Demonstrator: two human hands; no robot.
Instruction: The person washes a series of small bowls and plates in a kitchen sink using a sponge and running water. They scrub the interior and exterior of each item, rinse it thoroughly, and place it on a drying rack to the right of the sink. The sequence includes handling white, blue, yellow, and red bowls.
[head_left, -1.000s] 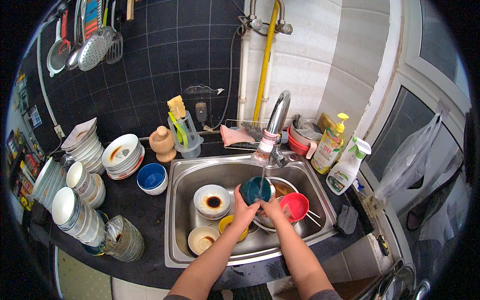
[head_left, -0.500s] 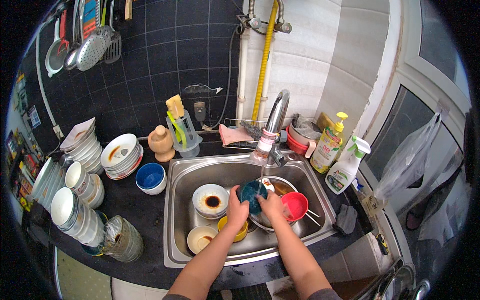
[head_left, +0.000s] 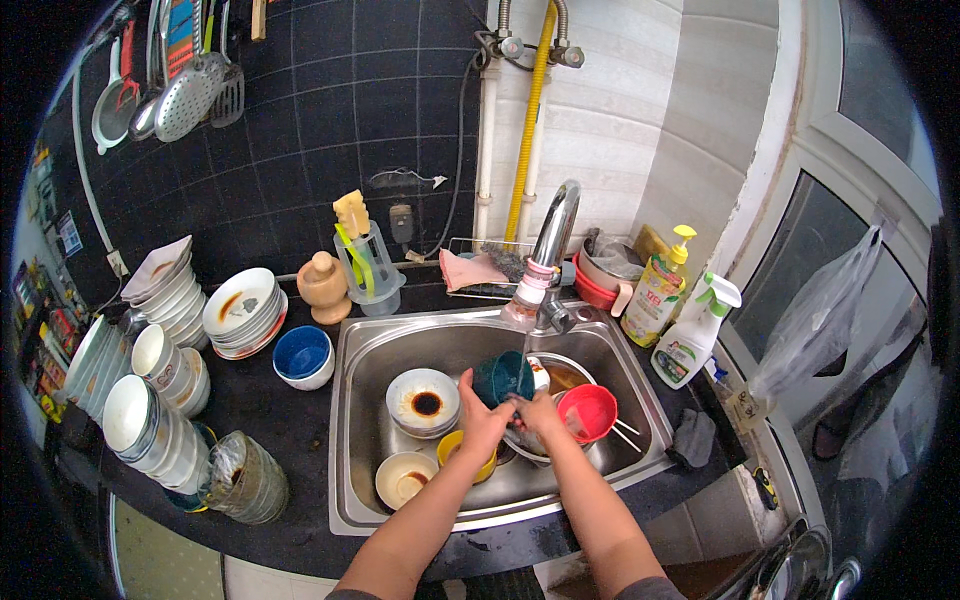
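Observation:
A dark teal bowl (head_left: 500, 378) is held tilted under the thin stream from the faucet (head_left: 555, 235). My left hand (head_left: 482, 415) grips its left side and lower edge. Close beside it, my right hand (head_left: 537, 413) has its fingers bent at the bowl's lower right edge; the fingertips are partly hidden. Left of my hands in the sink (head_left: 362, 375) sit stacked white bowls (head_left: 410, 388) with a dark brown residue, a cream bowl (head_left: 393, 475) and a yellow bowl (head_left: 482, 468). To their right, a red bowl (head_left: 590, 412) rests in a metal basin (head_left: 575, 365).
Stacked plates (head_left: 240, 305), stacked white bowls (head_left: 128, 420) and a blue-lined bowl (head_left: 302, 357) crowd the left counter. A soap pump bottle (head_left: 652, 300) and a spray bottle (head_left: 690, 345) stand at right, near a grey cloth (head_left: 692, 438). A wire rack (head_left: 490, 290) sits behind the sink.
The teal bowl has turned from a rounder face view to a steeper tilt under the water. My right hand has shifted slightly down and inward, closer to my left.

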